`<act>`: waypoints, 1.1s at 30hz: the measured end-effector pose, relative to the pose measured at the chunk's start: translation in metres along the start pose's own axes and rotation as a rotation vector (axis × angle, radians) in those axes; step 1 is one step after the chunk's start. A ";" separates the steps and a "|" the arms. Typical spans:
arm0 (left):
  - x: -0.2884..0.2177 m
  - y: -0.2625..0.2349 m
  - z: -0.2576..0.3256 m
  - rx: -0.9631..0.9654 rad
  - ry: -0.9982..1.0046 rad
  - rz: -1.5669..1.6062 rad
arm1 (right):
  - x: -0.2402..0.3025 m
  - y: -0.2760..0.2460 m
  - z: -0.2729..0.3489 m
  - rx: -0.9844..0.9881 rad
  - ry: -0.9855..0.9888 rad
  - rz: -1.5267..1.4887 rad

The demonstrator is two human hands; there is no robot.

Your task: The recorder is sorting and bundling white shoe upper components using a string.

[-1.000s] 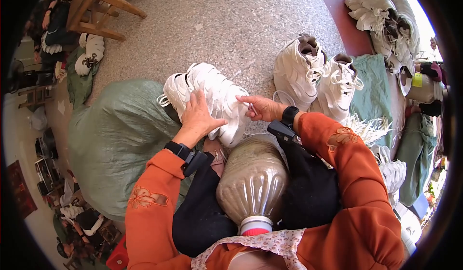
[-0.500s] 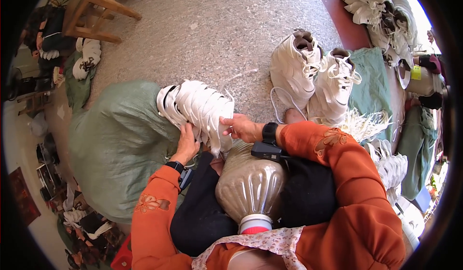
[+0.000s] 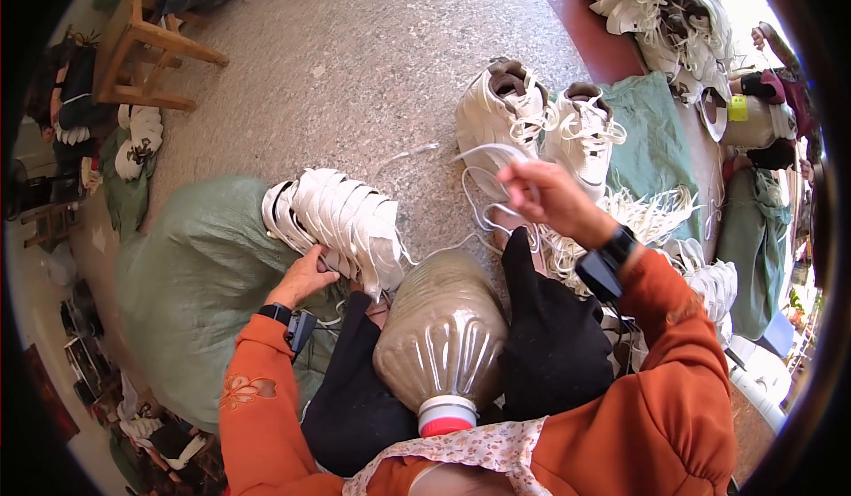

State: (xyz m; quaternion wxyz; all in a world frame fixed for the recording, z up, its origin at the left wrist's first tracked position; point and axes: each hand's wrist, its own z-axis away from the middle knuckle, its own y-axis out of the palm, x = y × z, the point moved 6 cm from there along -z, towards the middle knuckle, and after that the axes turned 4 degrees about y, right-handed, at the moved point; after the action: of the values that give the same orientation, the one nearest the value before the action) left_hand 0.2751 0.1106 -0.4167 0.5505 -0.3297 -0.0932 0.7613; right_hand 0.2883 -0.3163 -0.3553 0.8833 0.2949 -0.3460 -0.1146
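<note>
Shoe uppers (image 3: 341,226) beside green sack (image 3: 191,274), bare floor ahead; I see left hand (image 3: 304,276) gripping them; right hand (image 3: 550,196) raised, pinching white lace (image 3: 483,155).

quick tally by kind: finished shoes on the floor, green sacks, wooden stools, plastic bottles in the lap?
Finished white shoes: 2
Green sacks: 2
Wooden stool: 1
Plastic bottle: 1
Total: 6
</note>
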 end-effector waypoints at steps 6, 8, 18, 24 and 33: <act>-0.086 -0.050 0.006 -0.107 0.168 -0.079 | 0.020 -0.100 0.092 -0.361 -0.437 -0.406; -0.142 -0.055 0.002 -0.106 0.274 -0.056 | 0.018 -0.134 0.104 -0.517 -0.500 -0.480; -0.363 -0.007 -0.042 -0.371 1.057 -0.340 | 0.029 -0.153 0.098 -0.671 -0.475 -0.224; -0.384 0.010 -0.071 -0.442 0.916 -0.429 | 0.044 -0.134 0.007 -0.700 -0.463 -0.111; -0.338 -0.005 -0.068 -0.490 0.837 -0.421 | 0.046 -0.090 -0.042 -0.916 -0.895 0.836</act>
State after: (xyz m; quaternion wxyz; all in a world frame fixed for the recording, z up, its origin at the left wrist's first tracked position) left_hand 0.3801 -0.2071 -0.3314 0.5884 -0.6986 -0.1052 0.3933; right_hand 0.3505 -0.3881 -0.4092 0.6630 -0.3307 -0.6715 -0.0114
